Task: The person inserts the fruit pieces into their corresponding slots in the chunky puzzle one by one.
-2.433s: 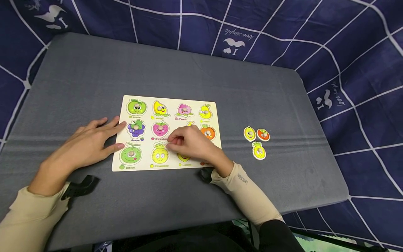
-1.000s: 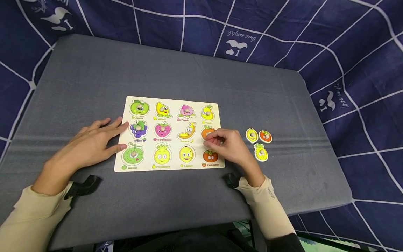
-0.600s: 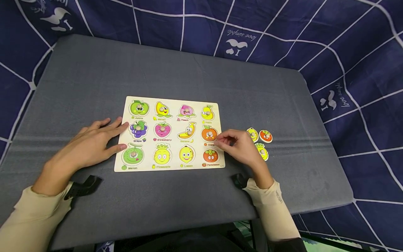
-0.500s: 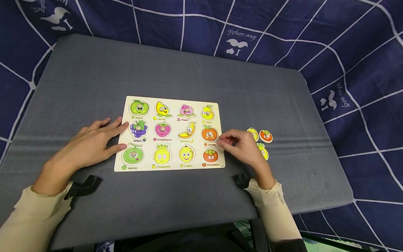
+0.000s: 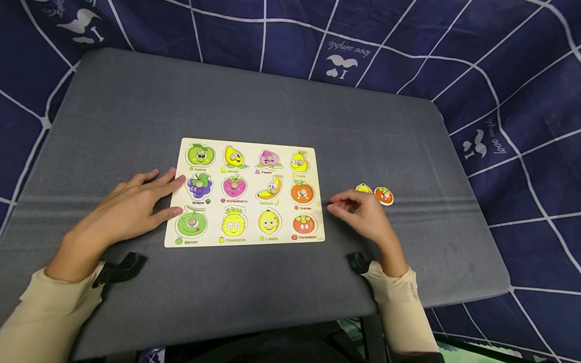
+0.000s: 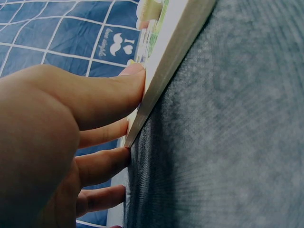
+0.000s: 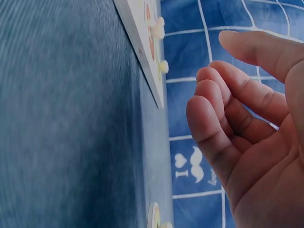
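Note:
A cream fruit puzzle board [image 5: 249, 174] lies flat on the table, with knobbed pieces such as the orange [image 5: 302, 192] and the banana [image 5: 270, 188] in it. In its bottom row, the pineapple, lemon and persimmon pictures show no knobs. My left hand [image 5: 136, 196] lies spread, with fingertips and thumb on the board's left edge. My right hand [image 5: 360, 214] hovers just right of the board, fingers loosely bent and holding nothing, as the right wrist view shows. Behind it lie a loose lemon piece [image 5: 363, 188], partly covered, and a persimmon piece [image 5: 384, 195].
The grey cloth-covered table [image 5: 254, 106] extends around the board on all sides. A navy curtain with white grid lines [image 5: 290, 40] hangs along the back and both sides. Black wrist mounts [image 5: 120, 269] sit at both cuffs.
My right hand has moved from over the middle of the board to the right and off it, uncovering the banana and orange. It now hides the loose pineapple piece. My left hand stays put.

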Tool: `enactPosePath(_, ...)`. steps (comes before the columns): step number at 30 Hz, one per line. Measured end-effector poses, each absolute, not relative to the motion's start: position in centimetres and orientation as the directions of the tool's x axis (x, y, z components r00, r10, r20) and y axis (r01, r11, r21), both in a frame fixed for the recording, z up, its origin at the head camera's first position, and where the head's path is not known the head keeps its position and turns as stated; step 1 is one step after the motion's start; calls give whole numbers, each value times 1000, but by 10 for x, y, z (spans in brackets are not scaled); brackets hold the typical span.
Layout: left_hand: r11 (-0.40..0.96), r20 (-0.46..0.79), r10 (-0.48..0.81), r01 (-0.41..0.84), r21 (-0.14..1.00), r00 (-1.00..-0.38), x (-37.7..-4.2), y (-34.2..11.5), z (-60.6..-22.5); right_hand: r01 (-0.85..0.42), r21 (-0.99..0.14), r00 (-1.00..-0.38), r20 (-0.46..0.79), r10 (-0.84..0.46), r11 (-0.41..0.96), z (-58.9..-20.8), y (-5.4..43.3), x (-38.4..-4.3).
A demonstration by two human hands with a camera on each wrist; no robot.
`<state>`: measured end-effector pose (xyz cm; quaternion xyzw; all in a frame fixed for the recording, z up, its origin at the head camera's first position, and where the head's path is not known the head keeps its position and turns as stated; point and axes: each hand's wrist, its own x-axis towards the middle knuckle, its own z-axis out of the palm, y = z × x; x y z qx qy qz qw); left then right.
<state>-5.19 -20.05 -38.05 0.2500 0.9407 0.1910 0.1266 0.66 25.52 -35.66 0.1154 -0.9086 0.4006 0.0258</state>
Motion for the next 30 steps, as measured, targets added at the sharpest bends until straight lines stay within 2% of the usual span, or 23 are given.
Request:
enactPosePath(7,803,-145,518,421,422,-843,-52,-201,-380,-184,-709,-983,116,-144,680,-354,266,10)
enactPosePath(30,803,-148,519,422,421,-842,-52,-200,-380,-94,-711,-987,158,28,697,-365,319,27)
